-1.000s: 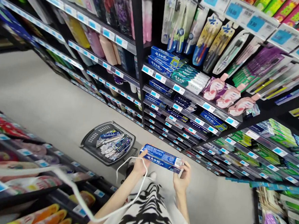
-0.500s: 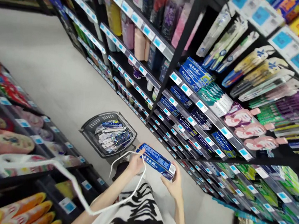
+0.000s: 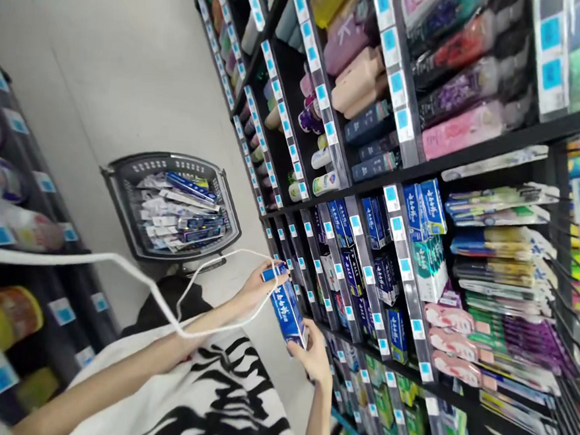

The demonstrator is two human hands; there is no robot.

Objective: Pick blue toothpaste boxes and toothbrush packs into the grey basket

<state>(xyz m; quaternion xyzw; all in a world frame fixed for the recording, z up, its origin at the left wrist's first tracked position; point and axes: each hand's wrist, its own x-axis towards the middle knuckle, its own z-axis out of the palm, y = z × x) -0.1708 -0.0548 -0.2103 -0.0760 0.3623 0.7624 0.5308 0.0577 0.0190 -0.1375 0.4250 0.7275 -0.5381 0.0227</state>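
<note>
A blue toothpaste box (image 3: 287, 308) with white lettering is held between my two hands in front of my body. My left hand (image 3: 260, 285) grips its upper end, fingers closed around the edge. At the lower end, my right hand (image 3: 313, 353) pinches the box between thumb and fingers. The broad lettered side faces me. A white cord (image 3: 202, 336) loops across the view, in front of my left forearm. Beyond my left hand, a dark basket (image 3: 121, 222) on the floor holds many small packets and several blue boxes (image 3: 192, 191).
Shelves on the right carry more toothpaste boxes (image 3: 432, 207), hanging toothbrush packs (image 3: 501, 242) and pump bottles (image 3: 459, 133). Another shelf with packaged goods (image 3: 10, 310) stands on the left. Grey floor (image 3: 112, 66) runs along the aisle between them.
The view has rotated, so the shelves appear tilted differently and the basket looks nearer. The box has turned in my hands, showing its broad lettered face. Both hands still hold it.
</note>
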